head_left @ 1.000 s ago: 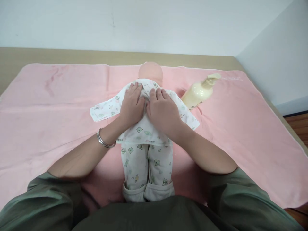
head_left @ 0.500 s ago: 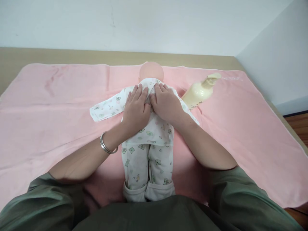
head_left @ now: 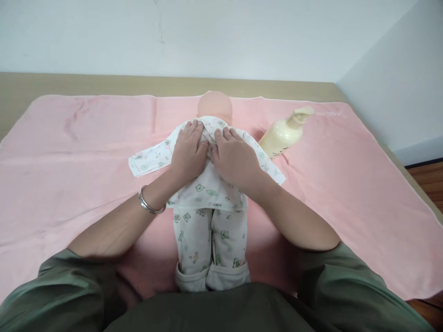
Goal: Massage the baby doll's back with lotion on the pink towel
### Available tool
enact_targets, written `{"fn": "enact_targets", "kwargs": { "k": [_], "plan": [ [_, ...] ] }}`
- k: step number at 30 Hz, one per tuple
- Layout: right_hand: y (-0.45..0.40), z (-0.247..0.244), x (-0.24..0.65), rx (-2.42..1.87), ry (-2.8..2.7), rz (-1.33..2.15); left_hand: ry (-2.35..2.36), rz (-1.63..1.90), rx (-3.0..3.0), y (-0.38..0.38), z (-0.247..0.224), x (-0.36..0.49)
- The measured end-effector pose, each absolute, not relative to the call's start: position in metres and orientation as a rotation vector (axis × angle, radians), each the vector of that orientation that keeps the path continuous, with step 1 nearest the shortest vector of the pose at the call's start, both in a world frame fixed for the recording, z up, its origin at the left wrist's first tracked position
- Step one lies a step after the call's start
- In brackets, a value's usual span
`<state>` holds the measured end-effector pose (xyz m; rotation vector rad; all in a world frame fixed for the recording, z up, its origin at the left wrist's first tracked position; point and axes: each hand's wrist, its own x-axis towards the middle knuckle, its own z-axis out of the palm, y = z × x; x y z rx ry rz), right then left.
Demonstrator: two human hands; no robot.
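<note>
A baby doll (head_left: 215, 105) lies on a pink mat (head_left: 83, 184), its bald head away from me and its face not visible. It wears a white printed top (head_left: 207, 188) and matching trousers (head_left: 192, 235) with turned-up cuffs. My left hand (head_left: 188, 154) rests flat on the left of the doll's upper body, fingers pointing toward the head. My right hand (head_left: 237, 159) lies flat on the other side, over the top. Both hands are open and hold nothing. The top's sleeves spread out to either side. A silver bangle (head_left: 149, 203) circles my left wrist.
A cream pump bottle (head_left: 282, 136) lies tilted on the mat, close to the doll's right-hand sleeve. The mat covers a light wooden table (head_left: 104, 83) with a white wall (head_left: 242, 37) behind it. Another wall stands at the right.
Both hands have slid slightly outward and down over the doll's top, and the cloth has shifted a little with them. The bottle has not moved on the mat.
</note>
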<state>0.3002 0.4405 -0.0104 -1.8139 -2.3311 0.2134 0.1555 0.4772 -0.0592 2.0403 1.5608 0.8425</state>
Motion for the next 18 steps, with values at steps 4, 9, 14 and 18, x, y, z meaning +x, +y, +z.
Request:
{"fn": "enact_targets", "kwargs": {
  "k": [4, 9, 14, 18],
  "plan": [
    [0.458, -0.018, 0.306, -1.825, -2.226, 0.266, 1.574, 0.883, 2.036, 0.473, -0.061, 0.158],
    [0.462, -0.027, 0.305, -1.819, -2.172, 0.25, 1.569, 0.918, 2.039, 0.473, -0.063, 0.158],
    [0.46, -0.027, 0.304, -1.816, -2.172, 0.244, 1.557, 0.951, 2.035, 0.474, -0.065, 0.157],
    [0.46, -0.026, 0.303, -1.819, -2.173, 0.237, 1.579, 0.913, 2.023, 0.472, -0.062, 0.158]
  ]
}}
